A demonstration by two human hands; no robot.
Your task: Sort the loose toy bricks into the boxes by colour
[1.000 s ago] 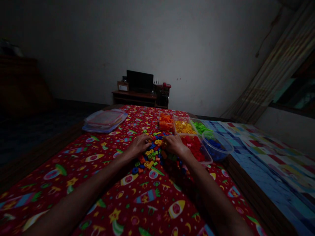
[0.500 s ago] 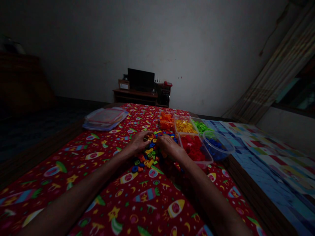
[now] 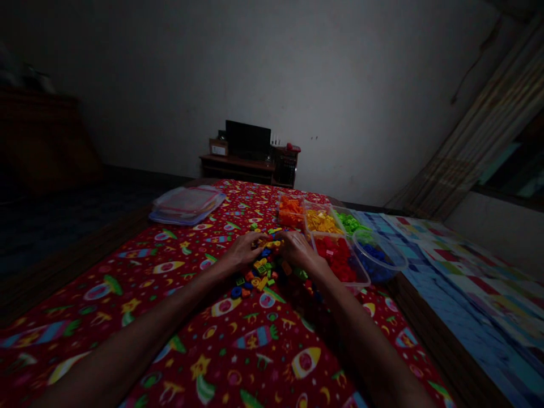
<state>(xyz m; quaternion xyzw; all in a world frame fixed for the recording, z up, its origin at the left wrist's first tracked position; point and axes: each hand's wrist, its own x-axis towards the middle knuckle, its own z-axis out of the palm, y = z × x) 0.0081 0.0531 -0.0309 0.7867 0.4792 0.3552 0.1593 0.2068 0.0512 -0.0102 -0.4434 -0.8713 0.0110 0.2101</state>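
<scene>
A mixed pile of small plastic toy pieces [image 3: 262,267], yellow, blue, green, orange and red, lies on the red patterned cloth [image 3: 170,317]. At its left edge my left hand [image 3: 245,250] is curled, with yellow pieces [image 3: 255,244] showing between thumb and fingers. My right hand [image 3: 296,249] is bent down over the pile's right side. Its fingers are closed, and their tips and anything in them are hidden. Close by on the right stand clear boxes of sorted pieces: orange [image 3: 291,207], yellow [image 3: 322,221], red [image 3: 335,258] and green [image 3: 349,222].
A round clear tub [image 3: 402,262] of blue pieces stands at the far right of the boxes. Stacked plastic lids [image 3: 187,205] lie at the cloth's back left. A bed with a checked cover [image 3: 476,266] adjoins on the right. Behind stands a desk with a monitor [image 3: 247,139].
My right hand has shifted slightly right, uncovering pieces beneath it. My left hand has moved a little right and lower, still with yellow pieces. The whole view has shifted slightly.
</scene>
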